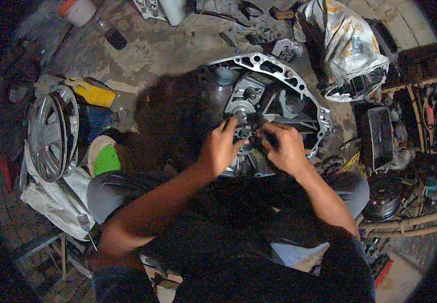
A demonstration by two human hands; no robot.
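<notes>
From where I stand, the work looks partway done: the big metal housing point(324, 113), right of the frame's centre, lies open with its inner parts bare, and I'd judge closing it up is not yet done. Whether pieces are going in or coming out, I can't tell. The left hand point(219, 149) and right hand point(286, 147) meet over the shaft assembly point(242, 107) inside it, fingers curled inward; shadow hides whether either one pinches anything. Counting round, I make it one housing, two hands, two wheel covers point(45, 135) at the left, one yellow container point(94, 92) at upper left, and two pale sacks, one upper right point(347, 43), one lower left.
</notes>
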